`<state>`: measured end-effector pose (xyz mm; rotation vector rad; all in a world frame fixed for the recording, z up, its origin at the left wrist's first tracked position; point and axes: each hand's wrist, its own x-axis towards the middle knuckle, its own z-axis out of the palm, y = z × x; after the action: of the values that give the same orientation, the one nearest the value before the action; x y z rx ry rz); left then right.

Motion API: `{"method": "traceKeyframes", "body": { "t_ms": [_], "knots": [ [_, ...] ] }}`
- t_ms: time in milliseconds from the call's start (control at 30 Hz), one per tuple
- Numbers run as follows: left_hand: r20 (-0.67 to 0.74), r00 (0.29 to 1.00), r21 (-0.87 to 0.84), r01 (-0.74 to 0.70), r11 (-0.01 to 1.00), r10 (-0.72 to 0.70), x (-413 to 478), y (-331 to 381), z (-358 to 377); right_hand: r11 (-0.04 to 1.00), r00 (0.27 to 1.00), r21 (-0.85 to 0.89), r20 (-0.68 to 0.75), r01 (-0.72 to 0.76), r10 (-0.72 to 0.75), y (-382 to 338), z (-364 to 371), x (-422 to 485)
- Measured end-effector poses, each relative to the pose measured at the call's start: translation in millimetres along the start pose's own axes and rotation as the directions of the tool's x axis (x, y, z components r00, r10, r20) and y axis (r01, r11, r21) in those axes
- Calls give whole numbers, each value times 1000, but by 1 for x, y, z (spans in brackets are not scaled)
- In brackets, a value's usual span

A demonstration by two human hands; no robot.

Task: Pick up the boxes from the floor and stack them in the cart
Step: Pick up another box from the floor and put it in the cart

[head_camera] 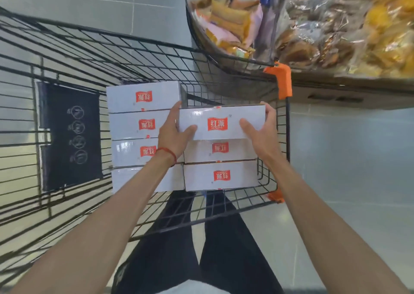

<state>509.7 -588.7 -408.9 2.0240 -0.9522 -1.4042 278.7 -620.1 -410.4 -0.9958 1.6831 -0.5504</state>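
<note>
**A:** Starting with the biggest thing, what is under you?

**B:** A pale tiled floor (pixel 347 159). On it stands the black wire cart (pixel 288 136), right in front of my legs. Past its far right corner is a wire display bin (pixel 313 24) heaped with snack packets in clear and orange wrappers.

**A:** Anything fixed to the cart?

**B:** A dark panel (pixel 69 136) with four round symbols hangs on its left side. The print is too blurred to read.

**A:** And the cargo?

**B:** The white boxes (pixel 145 123) with red labels lie flat inside, side by side in two columns. I can see four in the left column and two in the right, and all their labels are upside down to me.

**A:** Where is the one you are working with?

**B:** That box (pixel 221 122) is in the cart too, at the far end of the right column, with its label right way up. Its near edge overlaps the box below. I cannot tell if it rests on anything.

**A:** How are you holding it?

**B:** My left hand (pixel 174 134) grips its left end and my right hand (pixel 259 134) grips the right end. Each thumb is laid across the top face.

**A:** Any small things?

**B:** An orange cap (pixel 281 80) on the cart's far right corner, and a thin red bracelet (pixel 168 153) on my left wrist.
</note>
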Motion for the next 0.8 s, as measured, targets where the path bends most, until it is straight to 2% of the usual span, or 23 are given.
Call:
{"method": "traceKeyframes", "body": {
  "t_ms": [167,233,300,367,500,600,800],
  "knots": [
    [-19,994,278,-100,955,109,19,-22,16,999,999,-8,-27,34,-35,25,9,27],
    [-52,989,517,-91,851,137,32,-26,21,1000,1000,-5,-22,19,-19,35,13,36],
    [-65,992,654,-42,755,111,45,-34,26,1000,1000,-5,-20,-2,2,44,18,44],
    [-39,994,714,-46,699,105,56,-45,29,999,999,-3,-20,-35,35,53,22,51],
    [79,988,781,-146,608,136,63,-69,30,996,995,-21,-61,-83,82,63,28,53],
    [118,982,795,-181,579,145,63,-84,31,995,991,-41,-104,-92,87,70,31,51],
    [124,986,816,-163,555,107,64,-80,33,988,988,-127,-137,-85,67,67,33,44]
  ]
}}
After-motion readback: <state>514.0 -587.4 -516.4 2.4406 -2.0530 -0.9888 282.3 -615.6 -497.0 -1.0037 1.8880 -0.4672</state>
